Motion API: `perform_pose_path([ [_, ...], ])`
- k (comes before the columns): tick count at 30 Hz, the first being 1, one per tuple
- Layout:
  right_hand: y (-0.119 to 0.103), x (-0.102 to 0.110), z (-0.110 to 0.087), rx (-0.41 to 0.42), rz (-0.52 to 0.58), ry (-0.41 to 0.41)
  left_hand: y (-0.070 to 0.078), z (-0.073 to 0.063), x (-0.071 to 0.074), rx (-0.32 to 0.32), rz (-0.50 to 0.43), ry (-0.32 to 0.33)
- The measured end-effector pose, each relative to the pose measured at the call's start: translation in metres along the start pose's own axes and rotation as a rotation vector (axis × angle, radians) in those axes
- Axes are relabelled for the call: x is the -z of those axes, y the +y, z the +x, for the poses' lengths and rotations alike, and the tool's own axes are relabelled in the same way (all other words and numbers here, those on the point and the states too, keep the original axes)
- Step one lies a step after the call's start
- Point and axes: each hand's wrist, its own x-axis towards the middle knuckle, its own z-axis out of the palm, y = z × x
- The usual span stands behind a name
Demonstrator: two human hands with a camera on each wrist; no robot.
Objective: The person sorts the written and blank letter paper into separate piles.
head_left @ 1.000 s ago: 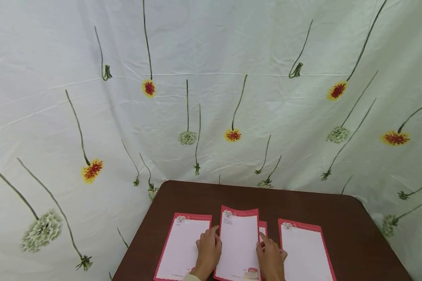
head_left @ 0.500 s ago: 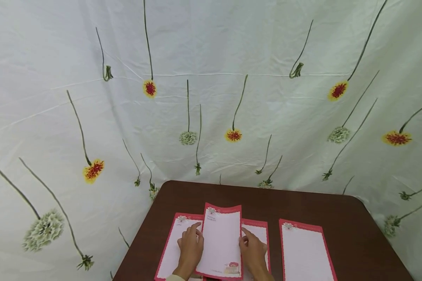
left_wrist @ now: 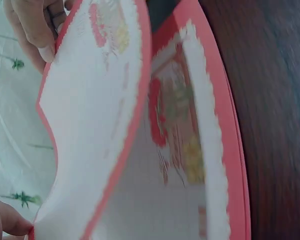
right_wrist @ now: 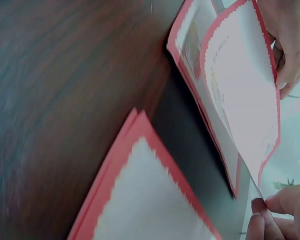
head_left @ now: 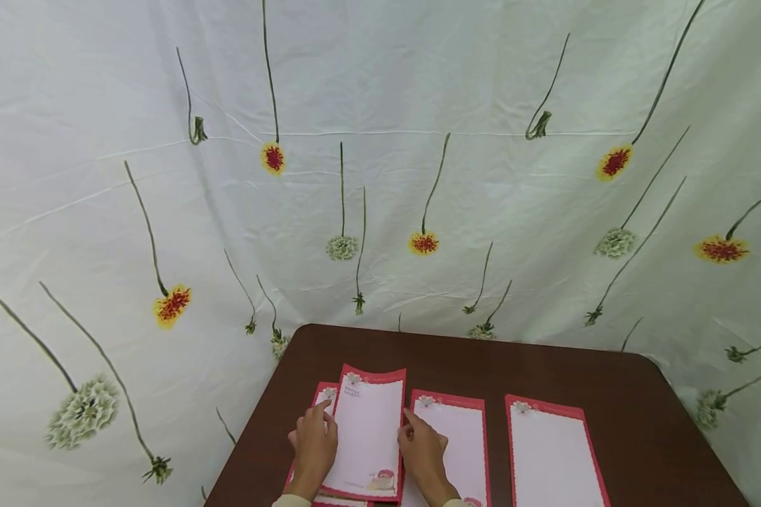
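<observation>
Over table (head_left: 539,366), left hand (head_left: 314,443), right hand (head_left: 422,451) pinching raised sheet (head_left: 368,436), other sheets (head_left: 553,451) beneath, beside, floral cloth (head_left: 380,91) behind

The left hand (right_wrist: 290,42) and right hand (right_wrist: 285,212) pinch opposite side edges of a curved, red-bordered stationery sheet (right_wrist: 245,80) over the left stack (right_wrist: 192,45). A right stack (right_wrist: 150,200), also red-edged, lies on the dark wood-grain table (right_wrist: 65,100); pale cloth (right_wrist: 293,122) shows on the far side.
</observation>
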Motion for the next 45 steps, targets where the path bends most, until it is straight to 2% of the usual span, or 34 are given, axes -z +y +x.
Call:
perform_pose_path([
  [11,-0.016,-0.023,-0.002,0.032,0.017,-0.057,-0.029,0.008,0.011,0.056,0.065,-0.002],
  [16,-0.022,-0.031,-0.003,0.061,0.034,-0.069,-0.035,0.008,0.014,0.06,0.077,0.012],
  [20,-0.023,-0.036,-0.004,0.07,0.003,-0.074,-0.038,0.007,0.016,0.066,0.075,0.016],
  [28,-0.021,-0.043,-0.007,0.082,-0.022,-0.099,-0.045,0.006,0.017,0.088,0.093,-0.018],
  [34,-0.021,-0.045,-0.011,0.104,-0.069,-0.068,-0.049,0.005,0.014,0.096,0.112,-0.057],
  [38,-0.021,-0.044,-0.013,0.093,-0.112,-0.046,-0.049,0.003,0.014,0.104,0.143,-0.1],
  [45,-0.022,-0.044,-0.014,0.039,-0.121,-0.105,-0.046,-0.001,0.013,0.128,0.152,-0.173],
])
